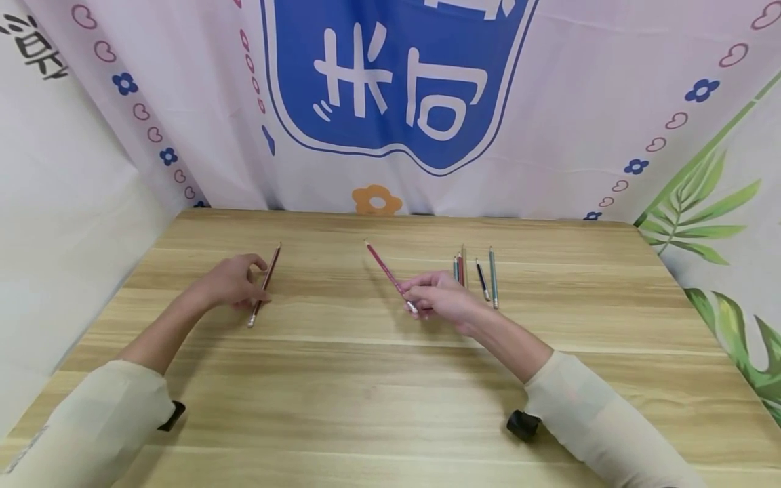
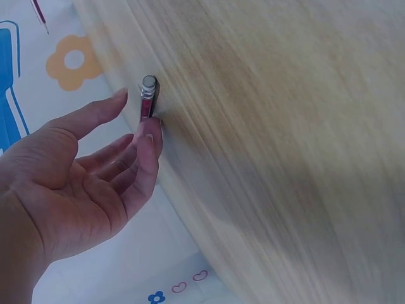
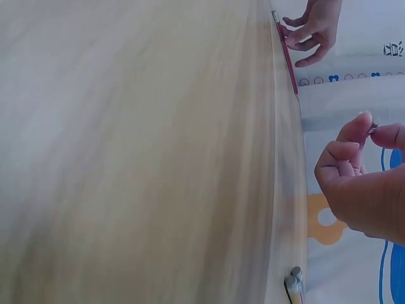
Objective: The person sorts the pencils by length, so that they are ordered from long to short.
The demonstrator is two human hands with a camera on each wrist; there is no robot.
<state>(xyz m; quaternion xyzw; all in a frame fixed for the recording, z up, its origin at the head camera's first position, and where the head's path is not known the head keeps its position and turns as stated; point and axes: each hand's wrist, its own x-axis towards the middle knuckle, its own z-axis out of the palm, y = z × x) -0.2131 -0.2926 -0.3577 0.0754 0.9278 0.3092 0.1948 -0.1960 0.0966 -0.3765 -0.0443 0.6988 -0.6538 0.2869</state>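
A dark red pencil (image 1: 274,261) with a silver end lies on the wooden table at the left. Right beside it is my left hand (image 1: 232,281), its fingers loosely bent. In the left wrist view the thumb stands away from the pencil (image 2: 146,109), and the fingertips are right at its side. My right hand (image 1: 448,298) pinches a pinkish-red pencil (image 1: 383,266) near its eraser end, between thumb and fingers. That pencil slants over the table, its tip pointing away to the left. In the right wrist view, the right hand (image 3: 361,190) hides most of it.
Just beyond my right hand several pencils lie side by side, among them a red pencil (image 1: 460,269), a dark short pencil (image 1: 482,279) and a teal pencil (image 1: 493,278). A printed curtain (image 1: 549,135) hangs along the table's far edge.
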